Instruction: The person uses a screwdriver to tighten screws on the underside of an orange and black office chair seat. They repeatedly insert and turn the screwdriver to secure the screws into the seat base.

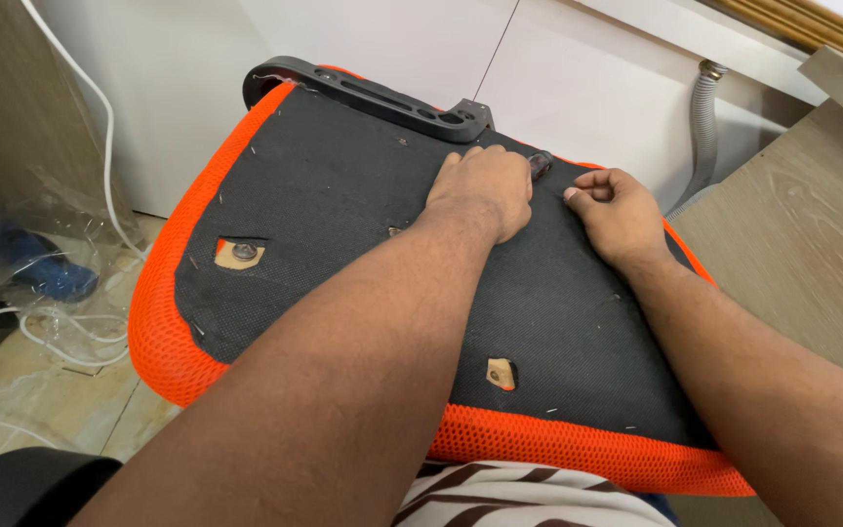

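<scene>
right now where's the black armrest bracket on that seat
In the head view the black armrest bracket lies along the far edge of the upturned orange seat, left of the left hand.

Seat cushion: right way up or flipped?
Flipped. The seat cushion shows its black stapled underside with bolt holes, orange mesh only at the rim. Both the left hand and the right hand rest on it.

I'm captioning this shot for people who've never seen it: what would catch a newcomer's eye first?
The upturned chair seat fills the middle, its black underside fabric ringed by bright orange mesh, with a black armrest bracket along its far edge. Both hands meet near that far edge: the left hand lies fingers-down on the fabric, and the right hand is curled beside it. Clear plastic wrap lies on the floor at left.
</scene>
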